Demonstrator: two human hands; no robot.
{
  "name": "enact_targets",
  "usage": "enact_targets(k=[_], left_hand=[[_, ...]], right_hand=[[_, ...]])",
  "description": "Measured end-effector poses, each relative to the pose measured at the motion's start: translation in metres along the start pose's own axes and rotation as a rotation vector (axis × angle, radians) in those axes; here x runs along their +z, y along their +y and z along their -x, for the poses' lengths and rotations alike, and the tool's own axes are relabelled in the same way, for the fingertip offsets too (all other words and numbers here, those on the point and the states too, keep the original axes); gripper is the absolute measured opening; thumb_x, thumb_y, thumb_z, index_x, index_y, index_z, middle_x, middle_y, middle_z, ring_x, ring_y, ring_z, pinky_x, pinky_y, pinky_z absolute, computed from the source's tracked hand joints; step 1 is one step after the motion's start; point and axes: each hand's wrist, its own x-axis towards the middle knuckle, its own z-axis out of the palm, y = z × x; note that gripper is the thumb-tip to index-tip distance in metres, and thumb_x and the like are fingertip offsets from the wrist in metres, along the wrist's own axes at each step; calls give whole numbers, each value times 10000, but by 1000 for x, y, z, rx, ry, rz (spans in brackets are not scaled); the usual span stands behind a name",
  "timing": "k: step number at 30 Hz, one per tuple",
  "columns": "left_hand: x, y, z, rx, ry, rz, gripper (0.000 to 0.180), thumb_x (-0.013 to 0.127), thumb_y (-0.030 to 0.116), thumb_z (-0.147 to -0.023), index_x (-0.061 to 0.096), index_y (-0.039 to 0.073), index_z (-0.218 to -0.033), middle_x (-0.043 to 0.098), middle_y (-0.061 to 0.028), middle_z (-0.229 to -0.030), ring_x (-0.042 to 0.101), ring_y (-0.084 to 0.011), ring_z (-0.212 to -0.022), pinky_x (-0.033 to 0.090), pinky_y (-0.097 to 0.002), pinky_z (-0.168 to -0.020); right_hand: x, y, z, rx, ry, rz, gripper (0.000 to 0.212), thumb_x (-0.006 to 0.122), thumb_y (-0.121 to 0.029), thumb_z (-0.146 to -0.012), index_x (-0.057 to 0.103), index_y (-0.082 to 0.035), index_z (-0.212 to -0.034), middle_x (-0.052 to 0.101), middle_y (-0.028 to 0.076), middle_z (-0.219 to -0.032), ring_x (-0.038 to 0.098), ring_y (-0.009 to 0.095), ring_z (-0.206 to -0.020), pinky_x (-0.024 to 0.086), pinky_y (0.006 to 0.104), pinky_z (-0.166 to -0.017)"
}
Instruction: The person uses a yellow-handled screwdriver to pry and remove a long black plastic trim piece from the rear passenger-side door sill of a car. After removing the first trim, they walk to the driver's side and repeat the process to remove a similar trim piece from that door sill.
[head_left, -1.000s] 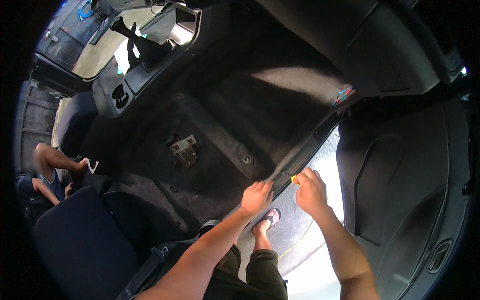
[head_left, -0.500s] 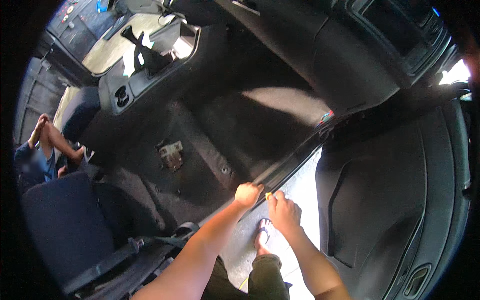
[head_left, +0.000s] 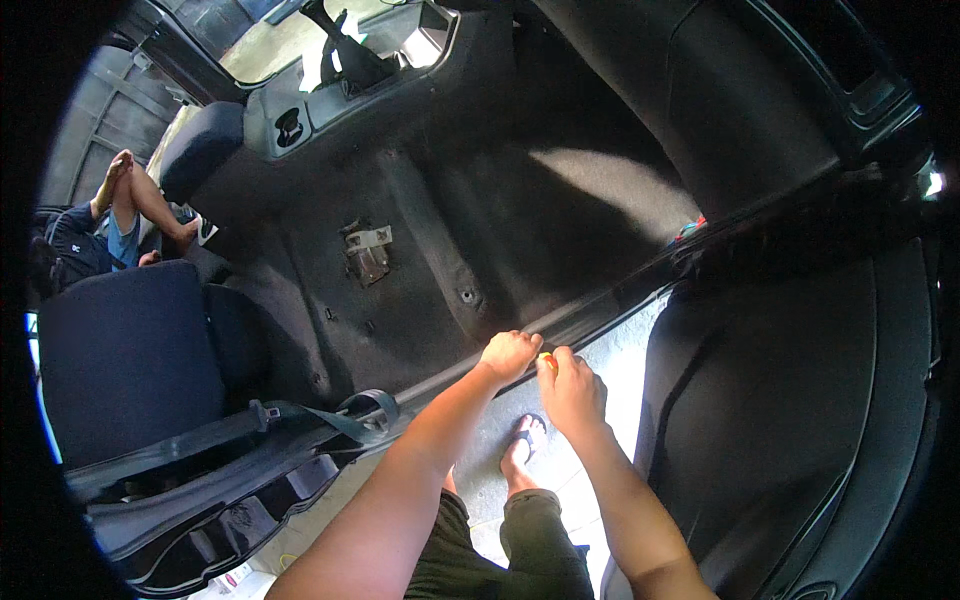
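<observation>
My left hand (head_left: pixel 511 355) is closed at the edge of the black door sill trim (head_left: pixel 600 310), its fingers curled over that strip. Just right of it, my right hand (head_left: pixel 574 390) is wrapped round a small tool with a yellow-and-red handle (head_left: pixel 548 360). Only the handle's end shows; the rest is hidden by my fingers and the sill, so its exact kind is unclear. Both hands are close together, low in the vehicle's doorway. Beyond them lies dark floor carpet (head_left: pixel 420 310) with a raised rib and a bolt hole.
A metal bracket (head_left: pixel 367 255) sits on the carpet. At left are a dark seat (head_left: pixel 130 350) and a seat belt (head_left: pixel 340 420); a seated person (head_left: pixel 110 215) is beyond. The open door panel (head_left: pixel 770 400) stands at right. Coloured wires (head_left: pixel 690 229) poke out by the sill; a gear lever (head_left: pixel 345 55) rises far off.
The whole view has shifted, bringing more of the seat and belt into sight. Both hands stay side by side at the sill, with the tool's handle still in my right hand.
</observation>
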Motion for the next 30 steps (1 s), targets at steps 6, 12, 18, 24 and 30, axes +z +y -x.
enact_targets(k=[6,12,18,24,30], left_hand=[[2,7,6,1,27,-107,178,599,191,-949,646,39,-1029,747,-137,-945,749,-299,-931,612,-390,-776],[6,2,54,-258,168,247,142,640,134,-914,614,18,-992,728,-206,-901,728,-406,-901,592,-490,-800],[41,2,146,-609,273,590,222,656,91,-859,627,8,-1062,725,-271,-918,715,-470,-921,553,-561,-835],[66,-12,192,-669,317,828,165,662,144,-851,755,28,-921,750,-249,-949,740,-421,-901,575,-488,-858],[67,-14,181,-912,344,1027,312,735,293,-868,780,-5,-948,766,-219,-857,764,-344,-827,583,-452,-778]], right_hand=[[-4,13,10,-279,145,15,196,685,0,-851,682,-57,-1038,699,132,-1053,678,371,-991,557,479,-844],[10,4,35,-300,185,-176,238,708,16,-786,660,-33,-1013,692,135,-1030,680,358,-977,556,456,-847],[32,-13,62,-269,151,-213,248,709,5,-797,636,-10,-1034,666,182,-991,678,397,-909,551,473,-801],[56,-30,61,-284,118,-218,225,693,-8,-834,632,7,-1050,661,193,-1003,669,412,-930,544,484,-815],[76,-57,59,-315,55,-225,212,690,-14,-843,626,2,-1045,656,190,-1007,669,412,-943,545,481,-813]])
